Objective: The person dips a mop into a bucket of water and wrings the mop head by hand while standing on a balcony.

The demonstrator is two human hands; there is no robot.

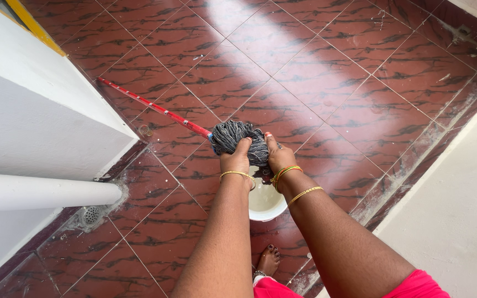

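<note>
Under you spreads a floor of dark red marbled tiles (pixel 327 72), glossy where light falls on it. On your left rises a white wall (pixel 28 110), with a white pipe (pixel 40 190) running along its foot, and just beyond the pipe's end a small round floor drain (pixel 90 214) sits in the corner. On your right runs a pale raised ledge (pixel 459 209).

The mop's red handle (pixel 150 105) slants away up and to the left, its far end near the wall. Its grey string mop head (pixel 238 140) is bunched into a tight wad directly above a white bucket (pixel 266 203), which holds cloudy water and is largely hidden by your wrists.

Your left hand (pixel 236 161) is clamped on the near side of the wad, fingers curled up into the strings. Your right hand (pixel 280 157) grips the wad's right side the same way, closed tight, just beside the left. Both wrists carry thin bangles (pixel 305 193). Your bare foot (pixel 269 259) stands on the tile below the bucket.
</note>
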